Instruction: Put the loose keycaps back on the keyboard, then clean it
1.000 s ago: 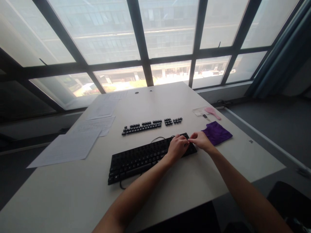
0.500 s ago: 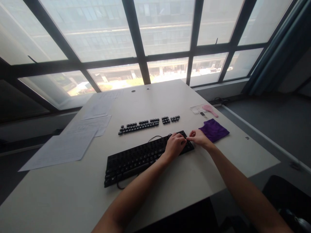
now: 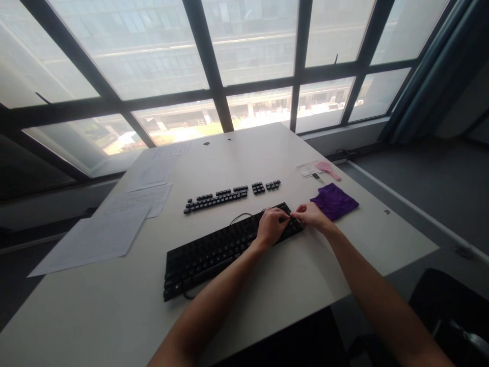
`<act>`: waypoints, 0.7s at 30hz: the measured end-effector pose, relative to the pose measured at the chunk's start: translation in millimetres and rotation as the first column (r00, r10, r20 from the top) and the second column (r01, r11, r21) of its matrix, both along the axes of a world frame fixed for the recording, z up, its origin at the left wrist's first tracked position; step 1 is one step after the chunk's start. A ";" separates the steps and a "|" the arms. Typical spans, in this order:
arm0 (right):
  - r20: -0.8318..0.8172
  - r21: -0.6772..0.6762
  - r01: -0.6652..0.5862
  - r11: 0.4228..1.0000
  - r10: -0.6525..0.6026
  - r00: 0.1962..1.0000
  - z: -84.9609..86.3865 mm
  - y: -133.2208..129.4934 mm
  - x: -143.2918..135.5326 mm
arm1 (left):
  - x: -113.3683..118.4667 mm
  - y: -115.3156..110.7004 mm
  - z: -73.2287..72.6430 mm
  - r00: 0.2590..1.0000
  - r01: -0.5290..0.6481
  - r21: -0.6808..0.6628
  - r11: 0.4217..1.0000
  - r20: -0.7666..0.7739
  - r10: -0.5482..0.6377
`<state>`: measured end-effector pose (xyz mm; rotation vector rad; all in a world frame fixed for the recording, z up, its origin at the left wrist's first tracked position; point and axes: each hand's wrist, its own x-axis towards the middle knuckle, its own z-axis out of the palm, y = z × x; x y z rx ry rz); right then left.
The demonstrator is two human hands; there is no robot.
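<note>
A black keyboard (image 3: 214,255) lies at a slant on the white table, its upper rows dark and without visible keycaps. Over its right end, my left hand (image 3: 271,225) is closed, fingers curled toward the thumb. Close beside it, my right hand (image 3: 310,216) is pinched, its fingertips nearly meeting the left ones above the keys. Whatever sits between the fingertips is too small and dark to make out. Behind the keyboard, loose black keycaps (image 3: 217,200) stand in rows, with a smaller group of keycaps (image 3: 258,188) to their right.
A folded purple cloth (image 3: 336,201) lies just beyond my right hand. Farther back are a pink hairbrush (image 3: 327,170), a small black-ended tool (image 3: 317,177) and a clear packet (image 3: 305,168). Paper sheets (image 3: 99,237) cover the table's left side. A cable (image 3: 240,216) loops behind the keyboard.
The view has shifted slightly. Both hands stay over the keyboard's right end, with the right fingertips a little closer to the left hand. The keycap rows look the same.
</note>
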<state>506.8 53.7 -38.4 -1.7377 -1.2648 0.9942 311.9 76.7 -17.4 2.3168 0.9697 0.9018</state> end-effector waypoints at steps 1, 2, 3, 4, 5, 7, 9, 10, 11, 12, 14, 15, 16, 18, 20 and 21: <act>0.002 -0.002 -0.003 1.000 0.003 1.000 0.0 0.1 0.0 | 0.0 -0.1 -0.1 1.000 0.002 0.007 1.000 -0.001 -0.002; 0.004 -0.001 -0.003 1.000 0.003 1.000 0.1 0.2 0.0 | -0.1 -0.5 -0.1 1.000 0.007 0.017 1.000 -0.005 -0.007; 0.008 -0.002 -0.001 1.000 0.001 1.000 0.1 0.1 0.0 | -0.2 -1.0 0.1 1.000 0.017 0.032 0.999 -0.015 -0.016; 0.016 -0.002 0.002 1.000 -0.002 1.000 0.2 0.0 0.0 | -0.4 -1.6 0.3 0.999 0.029 0.049 0.998 -0.029 -0.027; 0.025 -0.001 0.005 1.000 -0.005 1.000 0.2 -0.1 0.0 | -0.6 -2.3 0.8 0.998 0.041 0.066 0.997 -0.046 -0.038; 0.039 -0.003 0.015 1.000 -0.015 0.999 -0.2 -0.1 -0.2 | -1.0 -3.8 1.9 0.995 0.062 0.096 0.993 -0.080 -0.055; 0.046 -0.007 0.024 1.000 -0.024 0.999 -0.7 0.0 -0.3 | -1.2 -4.9 2.9 0.993 0.078 0.113 0.991 -0.102 -0.066; 0.045 -0.008 0.025 1.000 -0.025 0.999 -0.9 0.1 -0.4 | -1.1 -5.4 3.2 0.991 0.085 0.118 0.989 -0.108 -0.072; 0.042 -0.009 0.025 1.000 -0.025 0.999 -1.1 0.2 -0.4 | -0.9 -5.7 3.2 0.990 0.092 0.122 0.988 -0.113 -0.078; 0.038 -0.009 0.024 1.000 -0.024 0.999 -1.3 0.3 -0.4 | -0.7 -5.8 3.0 0.990 0.099 0.128 0.987 -0.117 -0.084; 0.033 -0.006 0.018 1.000 -0.018 0.999 -1.6 0.3 -0.3 | -0.1 -5.9 2.2 0.989 0.104 0.139 0.985 -0.120 -0.087; 0.033 -0.006 0.015 1.000 -0.014 0.999 -1.8 0.3 -0.2 | 0.2 -5.9 1.7 0.989 0.101 0.143 0.985 -0.120 -0.084; 0.035 -0.006 0.012 1.000 -0.012 0.999 -2.1 0.2 0.0 | 0.4 -5.7 1.2 0.990 0.096 0.147 0.984 -0.118 -0.079; 0.042 -0.002 0.008 1.000 -0.008 0.999 -3.0 0.2 0.4 | 0.5 -5.1 0.2 0.991 0.093 0.151 0.984 -0.110 -0.076; 0.045 0.004 0.007 1.000 -0.007 0.999 -4.2 0.3 1.0 | 0.4 -4.3 -0.5 0.992 0.092 0.143 0.985 -0.093 -0.080; 0.045 0.007 0.006 1.000 -0.006 0.999 -5.0 0.5 1.3 | 0.4 -3.7 -0.8 0.993 0.091 0.134 0.987 -0.083 -0.080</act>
